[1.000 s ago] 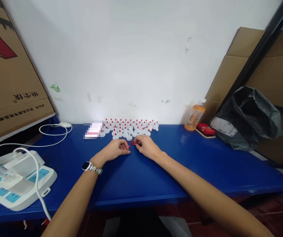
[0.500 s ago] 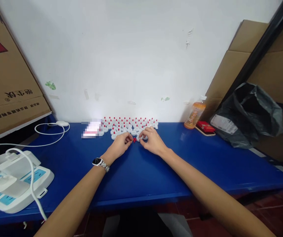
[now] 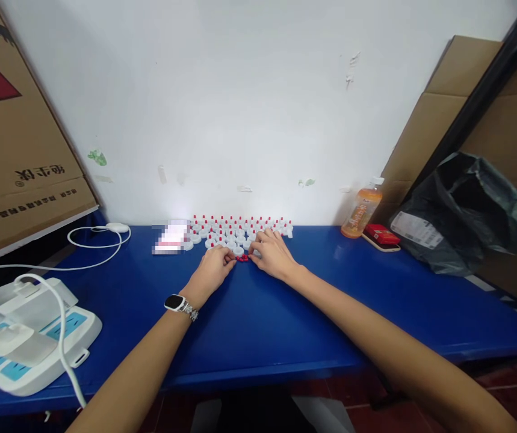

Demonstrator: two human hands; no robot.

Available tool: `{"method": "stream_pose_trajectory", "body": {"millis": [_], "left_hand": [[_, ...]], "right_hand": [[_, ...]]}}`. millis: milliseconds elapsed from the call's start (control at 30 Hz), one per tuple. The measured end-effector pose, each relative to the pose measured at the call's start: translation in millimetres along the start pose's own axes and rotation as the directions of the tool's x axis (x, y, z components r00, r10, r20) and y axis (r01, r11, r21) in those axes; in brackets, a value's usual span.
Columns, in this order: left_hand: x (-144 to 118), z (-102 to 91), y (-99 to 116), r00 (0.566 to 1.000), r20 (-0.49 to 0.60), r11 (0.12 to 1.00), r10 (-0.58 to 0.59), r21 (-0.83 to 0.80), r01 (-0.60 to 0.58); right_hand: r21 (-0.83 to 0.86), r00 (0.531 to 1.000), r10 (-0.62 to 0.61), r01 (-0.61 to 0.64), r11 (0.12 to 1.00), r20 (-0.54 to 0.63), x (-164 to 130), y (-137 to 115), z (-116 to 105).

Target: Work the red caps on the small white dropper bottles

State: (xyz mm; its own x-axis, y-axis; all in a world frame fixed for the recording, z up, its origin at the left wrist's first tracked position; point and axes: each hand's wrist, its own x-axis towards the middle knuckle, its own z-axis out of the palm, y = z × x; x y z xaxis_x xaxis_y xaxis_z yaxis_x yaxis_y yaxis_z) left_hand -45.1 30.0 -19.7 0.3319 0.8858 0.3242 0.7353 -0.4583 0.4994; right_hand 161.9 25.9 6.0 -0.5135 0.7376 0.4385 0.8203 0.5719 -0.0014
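Several small white caps with red tips (image 3: 240,228) stand in rows on the blue table (image 3: 312,313), close to the white wall. Just in front of them lie a few tiny red pieces (image 3: 242,258). My left hand (image 3: 213,272), with a watch on the wrist, rests on the table with its fingertips pinched at the left of the red pieces. My right hand (image 3: 272,255) lies at their right, fingertips touching them and the front row of caps. Whether either hand actually grips a piece is too small to tell.
A white power strip (image 3: 23,337) with plugs and a white cable (image 3: 100,237) sits at the left. Cardboard (image 3: 18,150) leans at far left. An orange drink bottle (image 3: 358,211), a red box (image 3: 380,236) and a black plastic bag (image 3: 461,210) are at the right.
Both hands moved forward from the open table toward the rows of caps, and the red pieces now lie nearer the front row. The view shifted slightly.
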Motion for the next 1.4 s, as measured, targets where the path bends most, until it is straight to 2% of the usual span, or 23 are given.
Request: {"method": "stream_pose_trajectory", "body": {"millis": [133,233,433,567,767,900,1067,1400], "left_hand": [[2,4.2,2,1.000,0.001,1.000,0.017,0.014,-0.017],[3,6.3,7,0.999,-0.016,0.999,0.037,0.020,-0.036],[4,9.1,16,0.998,-0.010,0.998,0.065,-0.008,-0.065],[1,4.7,13,0.994,0.023,0.993,0.104,-0.063,-0.102],[-8,-5.8,9,0.998,0.052,0.984,0.039,-0.174,-0.030],[-10,-5.9,12,0.998,0.058,0.990,0.036,-0.136,-0.028],[-11,-3.6,12,0.996,0.074,0.992,0.045,-0.123,-0.035],[-11,-5.1,12,0.994,0.094,0.991,0.057,-0.123,-0.045]], "right_hand": [[-0.020,0.999,0.039,-0.040,0.999,-0.027,5,2,2],[0.030,0.996,0.066,-0.065,0.997,-0.057,1,-2,1],[0.092,0.999,-0.025,0.028,0.995,-0.034,-14,-17,-4],[0.050,0.999,-0.028,0.029,0.998,-0.019,-11,-12,2],[0.023,0.999,0.000,0.001,1.000,-0.046,-2,2,11],[0.053,0.996,0.055,-0.051,0.997,-0.076,-4,7,6],[0.067,0.995,0.041,-0.035,0.997,-0.091,-14,6,-3],[0.003,0.983,0.111,-0.112,0.994,-0.149,2,0,11]]}}
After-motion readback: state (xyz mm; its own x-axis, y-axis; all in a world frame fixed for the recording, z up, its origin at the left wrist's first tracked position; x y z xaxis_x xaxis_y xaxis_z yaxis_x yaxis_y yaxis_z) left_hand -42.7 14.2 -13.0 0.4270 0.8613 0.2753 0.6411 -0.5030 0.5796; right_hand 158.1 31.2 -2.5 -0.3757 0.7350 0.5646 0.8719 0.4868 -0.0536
